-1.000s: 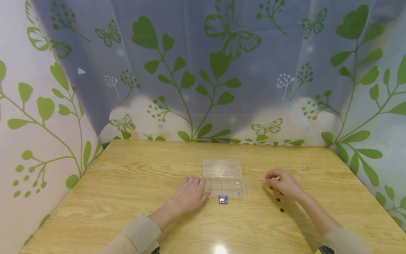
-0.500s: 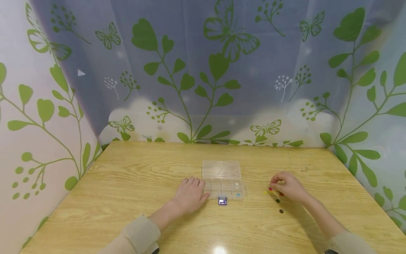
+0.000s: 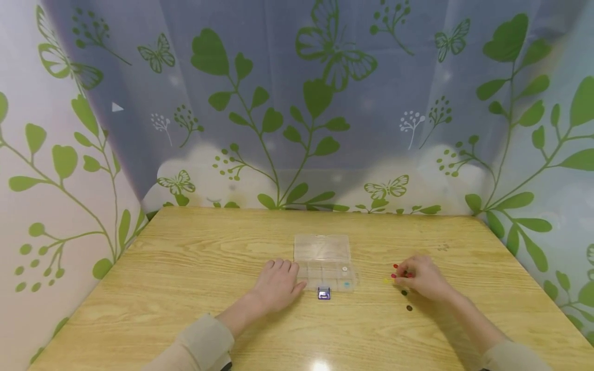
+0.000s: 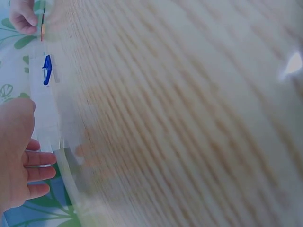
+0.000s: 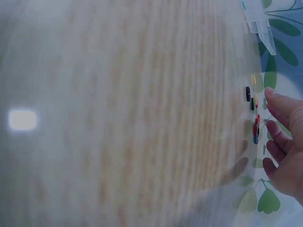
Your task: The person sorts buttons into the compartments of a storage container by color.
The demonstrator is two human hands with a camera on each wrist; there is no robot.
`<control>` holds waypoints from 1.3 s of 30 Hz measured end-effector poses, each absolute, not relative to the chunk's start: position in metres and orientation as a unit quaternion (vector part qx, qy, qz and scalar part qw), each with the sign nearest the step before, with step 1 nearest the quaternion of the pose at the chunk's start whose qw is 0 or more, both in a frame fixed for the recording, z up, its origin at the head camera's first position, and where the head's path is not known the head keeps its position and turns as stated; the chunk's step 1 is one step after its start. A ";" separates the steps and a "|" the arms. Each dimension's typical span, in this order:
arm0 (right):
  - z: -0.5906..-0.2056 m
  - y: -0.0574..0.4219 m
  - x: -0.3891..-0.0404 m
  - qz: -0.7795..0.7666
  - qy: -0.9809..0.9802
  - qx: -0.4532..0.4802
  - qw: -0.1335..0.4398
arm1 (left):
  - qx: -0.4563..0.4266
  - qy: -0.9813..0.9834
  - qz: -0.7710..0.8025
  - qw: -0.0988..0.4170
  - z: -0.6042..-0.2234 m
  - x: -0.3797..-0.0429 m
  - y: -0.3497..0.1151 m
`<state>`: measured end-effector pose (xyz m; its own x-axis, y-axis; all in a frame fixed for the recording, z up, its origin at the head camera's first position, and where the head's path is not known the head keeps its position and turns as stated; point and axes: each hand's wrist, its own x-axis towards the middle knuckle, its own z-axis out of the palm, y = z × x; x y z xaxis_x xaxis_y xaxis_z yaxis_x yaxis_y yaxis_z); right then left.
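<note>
A clear plastic compartment box point(image 3: 315, 271) lies with its lid point(image 3: 322, 248) laid back. One compartment has a white button point(image 3: 345, 269) in it, another a light-blue button point(image 3: 346, 284). My left hand point(image 3: 280, 286) rests at the box's left edge, its fingers extended. To the right of the box, my right hand point(image 3: 424, 278) hovers among small round buttons, including a red button point(image 3: 395, 266), a yellow button point(image 3: 387, 281) and a dark green button point(image 3: 404, 292). In the right wrist view, the right hand's thumb and fingers point(image 5: 279, 137) stand apart, with nothing visible between them.
A blue-purple clasp point(image 3: 324, 293) sticks out at the box's front. Nearer me lies a dark brown button point(image 3: 409, 308). Some tiny clear bits point(image 3: 443, 248) lie farther back on the right of the wooden table point(image 3: 209, 237). Patterned curtain point(image 3: 260, 129) surrounds the table's back and sides.
My right hand has shifted right and slightly toward me, and its thumb and fingers have spread. Another red button has come into sight beside it. The left hand stays put.
</note>
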<state>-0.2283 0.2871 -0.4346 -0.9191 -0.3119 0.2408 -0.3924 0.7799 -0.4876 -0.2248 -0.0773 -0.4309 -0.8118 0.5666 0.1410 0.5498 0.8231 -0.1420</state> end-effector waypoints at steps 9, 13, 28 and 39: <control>-0.439 0.285 -0.229 0.260 -0.948 0.173 0.056 | -0.295 -0.950 0.050 0.089 -0.431 -0.225 -0.078; -0.441 0.285 -0.229 0.264 -0.949 0.164 0.050 | -0.295 -0.950 0.053 0.091 -0.430 -0.225 -0.078; -0.443 0.282 -0.231 0.264 -0.952 0.148 0.050 | -0.297 -0.949 0.047 0.091 -0.429 -0.223 -0.078; -0.441 0.281 -0.230 0.267 -0.953 0.141 0.040 | -0.298 -0.948 0.049 0.097 -0.429 -0.223 -0.079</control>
<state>-0.2301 0.2810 -0.4411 -0.9573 -0.2463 0.1517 -0.2892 0.8181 -0.4971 -0.2228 -0.0787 -0.4286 -0.8031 0.5755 0.1545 0.5565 0.8171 -0.1507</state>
